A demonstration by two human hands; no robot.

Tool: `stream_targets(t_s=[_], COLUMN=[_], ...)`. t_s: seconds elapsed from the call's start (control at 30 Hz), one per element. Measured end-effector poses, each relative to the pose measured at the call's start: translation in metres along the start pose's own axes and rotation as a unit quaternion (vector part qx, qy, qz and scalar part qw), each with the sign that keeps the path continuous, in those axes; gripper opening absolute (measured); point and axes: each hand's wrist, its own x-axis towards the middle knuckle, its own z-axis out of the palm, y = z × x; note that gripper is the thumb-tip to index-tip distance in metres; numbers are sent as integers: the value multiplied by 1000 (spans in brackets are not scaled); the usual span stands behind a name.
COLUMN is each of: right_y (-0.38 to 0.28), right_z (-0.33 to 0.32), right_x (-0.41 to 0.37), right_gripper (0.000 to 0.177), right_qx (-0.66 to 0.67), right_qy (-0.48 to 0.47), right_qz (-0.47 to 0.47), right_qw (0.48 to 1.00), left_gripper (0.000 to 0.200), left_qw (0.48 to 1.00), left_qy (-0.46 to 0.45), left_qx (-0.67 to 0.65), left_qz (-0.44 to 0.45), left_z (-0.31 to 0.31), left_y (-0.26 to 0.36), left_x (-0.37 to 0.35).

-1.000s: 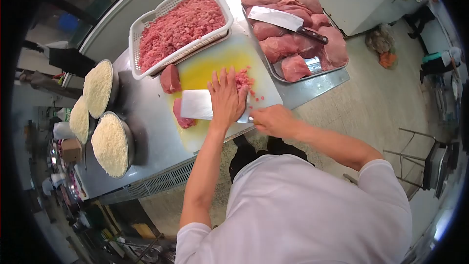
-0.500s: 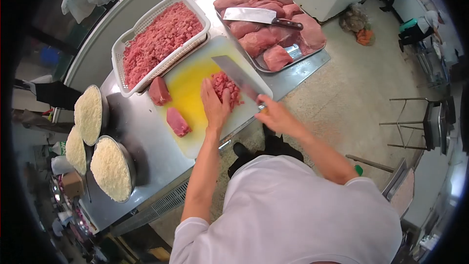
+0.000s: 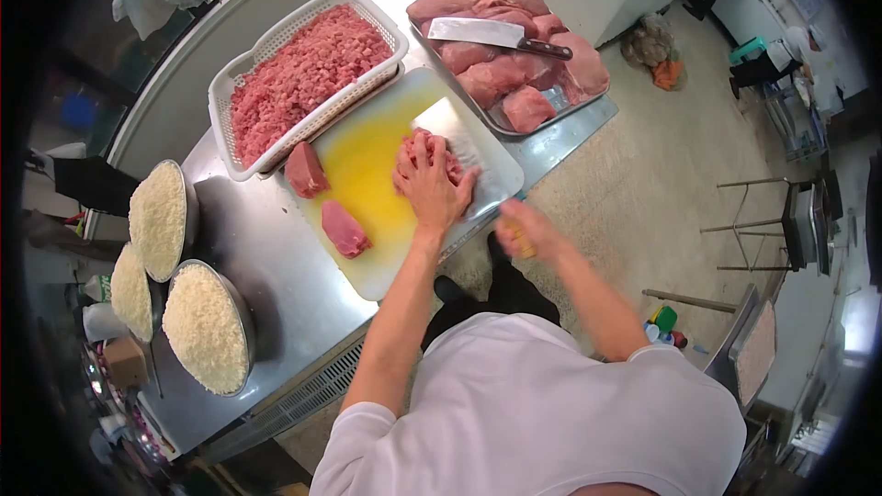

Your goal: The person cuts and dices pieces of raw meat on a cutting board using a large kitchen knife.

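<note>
My left hand (image 3: 435, 188) lies with spread fingers over a small pile of diced meat (image 3: 451, 165) on the cutting board (image 3: 377, 266). At the board's right edge my right hand (image 3: 533, 231), blurred, is closed round the handle of a cleaver. The cleaver's broad blade (image 3: 446, 118) lies flat beside and partly behind the diced meat. Two larger meat pieces, one dark (image 3: 305, 171) and one pink (image 3: 344, 229), rest at the board's left side. Behind the board stands a white basket (image 3: 220, 119) full of diced meat.
A metal tray (image 3: 602, 95) of large meat cuts, with a second cleaver (image 3: 496, 34) on top, stands at the back right. Several bowls of pale crumbs (image 3: 206, 326) are at the left. Stools (image 3: 758, 225) and a person (image 3: 776, 60) are at the far right.
My left hand has moved from the left side of the diced meat to on top of it, fingers spread. The cleaver has gone from a raised slant to flat, and my right hand is lower.
</note>
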Motion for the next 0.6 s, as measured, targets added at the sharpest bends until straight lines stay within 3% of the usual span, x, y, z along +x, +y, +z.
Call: stream_targets(t_s=[0.13,0.23,0.33,0.47,0.6], right_y=[36,33,19,-17,-83], right_z=[58,69,74,95,115], right_x=[26,17,-2,-14,18], right_gripper=[26,26,27,29,29], right_qx=[-19,-36,-52,-48,-101], right_qy=[11,-10,-35,-76,-123], right_qz=[-71,-83,-78,-88,-159], right_qw=[997,996,995,992,974], left_gripper=[43,44,38,36,36], left_qw=[990,983,983,981,974], left_qy=[102,93,100,123,192], left_qx=[-55,-132,-121,-109,-121], left_qz=[-77,-88,-97,-104,-28], left_z=[11,1,-21,-48,-57], left_y=[-10,-15,0,15,-8], left_x=[13,13,15,46,136])
